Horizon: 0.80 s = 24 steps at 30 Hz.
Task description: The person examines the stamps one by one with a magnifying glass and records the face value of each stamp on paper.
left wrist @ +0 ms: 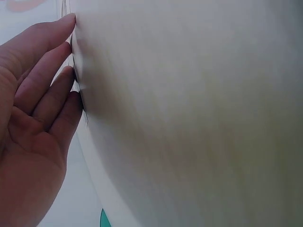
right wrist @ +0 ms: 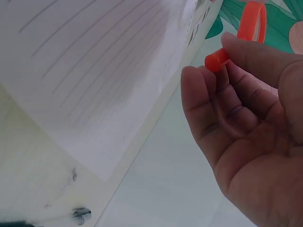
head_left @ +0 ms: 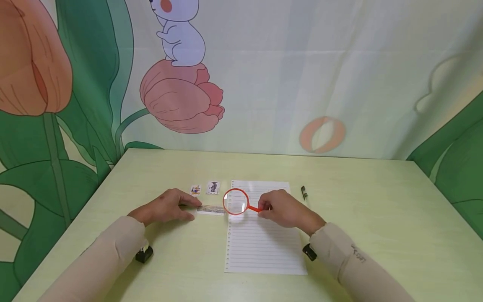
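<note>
My right hand [head_left: 281, 207] pinches the short handle of a red magnifying glass [head_left: 235, 201] between thumb and fingers. Its round lens hovers over the left edge of a lined sheet of paper [head_left: 266, 247], just right of a narrow printed strip [head_left: 210, 210]. In the right wrist view, the orange-red handle [right wrist: 218, 60] shows at the fingertips. My left hand [head_left: 170, 205] rests on the table, fingers extended, the fingertips at the strip's left end. From the left wrist view, the fingers [left wrist: 59, 90] touch the tabletop side by side. Beyond the strip lie two small stamps, one colourful [head_left: 195, 190], one dark-figured [head_left: 213, 187].
A dark-capped pen [head_left: 304, 193] lies right of the paper, partly behind the right hand. The pale table [head_left: 396, 218] ends at a printed curtain [head_left: 264, 84] with flowers and a white animal.
</note>
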Available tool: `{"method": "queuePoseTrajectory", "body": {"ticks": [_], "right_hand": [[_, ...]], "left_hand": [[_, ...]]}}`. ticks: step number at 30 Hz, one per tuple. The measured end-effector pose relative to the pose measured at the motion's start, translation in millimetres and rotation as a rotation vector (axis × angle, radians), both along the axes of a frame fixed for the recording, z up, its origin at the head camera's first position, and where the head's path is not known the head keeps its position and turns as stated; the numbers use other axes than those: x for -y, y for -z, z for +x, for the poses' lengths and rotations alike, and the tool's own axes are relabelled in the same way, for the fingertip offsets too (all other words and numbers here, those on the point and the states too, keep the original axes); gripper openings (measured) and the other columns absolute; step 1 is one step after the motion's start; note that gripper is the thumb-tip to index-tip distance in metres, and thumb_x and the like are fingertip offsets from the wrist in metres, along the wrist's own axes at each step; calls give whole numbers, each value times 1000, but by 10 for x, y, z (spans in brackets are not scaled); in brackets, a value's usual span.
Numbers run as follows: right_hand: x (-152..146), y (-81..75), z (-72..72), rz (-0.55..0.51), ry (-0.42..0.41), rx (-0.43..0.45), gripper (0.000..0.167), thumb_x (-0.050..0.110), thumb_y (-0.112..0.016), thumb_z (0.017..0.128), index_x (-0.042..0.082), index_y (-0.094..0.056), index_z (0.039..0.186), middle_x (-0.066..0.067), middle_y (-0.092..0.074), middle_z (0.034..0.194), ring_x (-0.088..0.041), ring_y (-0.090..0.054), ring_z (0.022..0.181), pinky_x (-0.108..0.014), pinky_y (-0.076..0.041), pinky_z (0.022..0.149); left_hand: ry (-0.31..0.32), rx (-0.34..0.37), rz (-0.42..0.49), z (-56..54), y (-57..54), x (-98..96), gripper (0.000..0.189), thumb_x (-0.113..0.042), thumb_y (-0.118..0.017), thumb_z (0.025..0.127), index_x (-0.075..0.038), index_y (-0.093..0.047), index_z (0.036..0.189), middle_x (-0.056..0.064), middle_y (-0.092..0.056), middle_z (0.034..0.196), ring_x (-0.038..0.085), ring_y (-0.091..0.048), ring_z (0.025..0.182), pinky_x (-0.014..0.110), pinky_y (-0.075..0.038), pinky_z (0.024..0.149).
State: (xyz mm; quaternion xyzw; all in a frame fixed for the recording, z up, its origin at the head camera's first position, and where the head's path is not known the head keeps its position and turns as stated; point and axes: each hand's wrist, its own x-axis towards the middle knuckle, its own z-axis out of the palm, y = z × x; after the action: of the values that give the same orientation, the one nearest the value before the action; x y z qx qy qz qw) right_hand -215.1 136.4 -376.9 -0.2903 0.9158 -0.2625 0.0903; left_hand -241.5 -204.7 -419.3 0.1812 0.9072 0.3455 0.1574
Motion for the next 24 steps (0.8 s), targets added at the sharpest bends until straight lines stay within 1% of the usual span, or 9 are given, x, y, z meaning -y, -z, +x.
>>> {"method": "queuePoseTrajectory", "body": {"ticks": [10, 20, 24], "right_hand": [[135, 24, 26, 37, -24, 5, 11, 5, -75, 88, 11, -66, 84, 7, -62, 74, -9, -52, 70, -24, -46, 67], [239, 53, 47, 40, -45, 7, 15, 5, -76, 87, 12, -65, 80, 8, -61, 72, -9, -52, 69, -25, -45, 67], [289, 42, 61, 49, -51, 11, 15, 5, -76, 88, 12, -65, 80, 8, -61, 73, -10, -52, 69, -25, -45, 67]], "left_hand": [[11, 14, 2, -3, -7, 7, 38, -4, -84, 79, -9, -76, 116, 8, -70, 122, 31, -57, 125, 49, -42, 106], [32, 22, 19, -10, -9, 23, 40, -5, -84, 79, -8, -75, 118, 7, -70, 122, 31, -56, 127, 49, -41, 107], [38, 23, 22, -15, -3, 33, 41, -4, -84, 79, -9, -75, 118, 6, -70, 123, 31, -54, 129, 49, -40, 108]]}}
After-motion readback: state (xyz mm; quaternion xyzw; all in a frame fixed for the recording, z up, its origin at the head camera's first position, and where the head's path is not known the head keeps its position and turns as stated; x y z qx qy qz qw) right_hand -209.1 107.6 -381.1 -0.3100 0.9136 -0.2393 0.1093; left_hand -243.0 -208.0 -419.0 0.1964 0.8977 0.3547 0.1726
